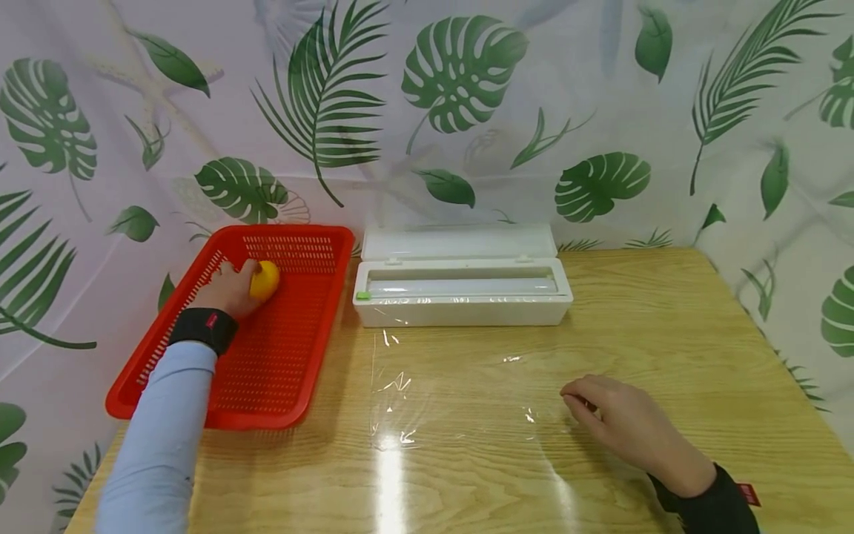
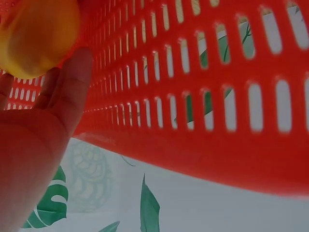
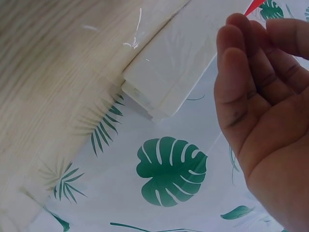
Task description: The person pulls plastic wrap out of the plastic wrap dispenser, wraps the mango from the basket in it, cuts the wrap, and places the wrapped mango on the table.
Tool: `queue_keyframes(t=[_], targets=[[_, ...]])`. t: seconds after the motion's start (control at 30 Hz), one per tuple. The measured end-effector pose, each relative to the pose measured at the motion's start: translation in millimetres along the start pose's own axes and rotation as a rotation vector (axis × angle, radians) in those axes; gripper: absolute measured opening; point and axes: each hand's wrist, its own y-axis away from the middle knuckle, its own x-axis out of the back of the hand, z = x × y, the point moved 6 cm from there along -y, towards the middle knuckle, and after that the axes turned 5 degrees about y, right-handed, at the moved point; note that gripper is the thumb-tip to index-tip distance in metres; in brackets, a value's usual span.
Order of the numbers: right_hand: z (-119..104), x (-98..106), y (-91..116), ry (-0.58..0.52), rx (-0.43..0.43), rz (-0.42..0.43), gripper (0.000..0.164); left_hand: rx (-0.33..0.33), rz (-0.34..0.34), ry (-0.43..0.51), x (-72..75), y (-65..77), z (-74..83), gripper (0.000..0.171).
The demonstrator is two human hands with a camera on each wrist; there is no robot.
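Inside the red plastic basket point(image 1: 316, 297), my left hand point(image 1: 230, 291) holds a smooth yellow fruit point(image 1: 267, 279) near the back left corner. In the left wrist view the fruit point(image 2: 41, 36) sits against the fingertips, close to the slotted wall; part of it is cut off by the frame. My right hand point(image 1: 620, 419) hovers over the right part of the table with fingers loosely curled and nothing in them. A sheet of clear cling film point(image 1: 454, 393) lies on the wood to its left, drawn out from the white cling film dispenser point(image 1: 460, 314).
The dispenser's lid point(image 1: 460, 242) stands raised at the back, against a leaf-printed curtain point(image 1: 507, 96). A small green piece point(image 1: 363, 295) sits at the left end of its front edge. Bare wooden tabletop point(image 1: 667, 319) extends to the right of the dispenser.
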Motion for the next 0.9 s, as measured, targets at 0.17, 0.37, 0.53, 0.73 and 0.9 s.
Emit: queue_keyframes(t=[0.17, 0.37, 0.53, 0.73, 0.9], targets=[[-1.8, -0.8, -1.0, -0.009, -0.003, -0.010, 0.011, -0.005, 0.003, 0.020, 3.5, -0.1, 0.3, 0.057], [-1.3, -1.4, 0.2, -0.004, -0.011, -0.018, 0.012, -0.006, -0.010, 0.046, 0.5, -0.2, 0.3, 0.059], [-1.6, -2.0, -0.6, 0.000, 0.003, -0.008, 0.012, 0.003, -0.007, 0.016, 1.4, 0.4, -3.8, 0.054], [-1.6, -0.8, -0.4, 0.001, -0.002, -0.007, 0.012, 0.005, -0.055, 0.011, -1.2, -3.2, -6.1, 0.057], [-1.9, 0.9, 0.1, 0.000, -0.004, -0.012, 0.012, -0.008, -0.090, 0.029, -2.6, -4.5, -5.0, 0.063]])
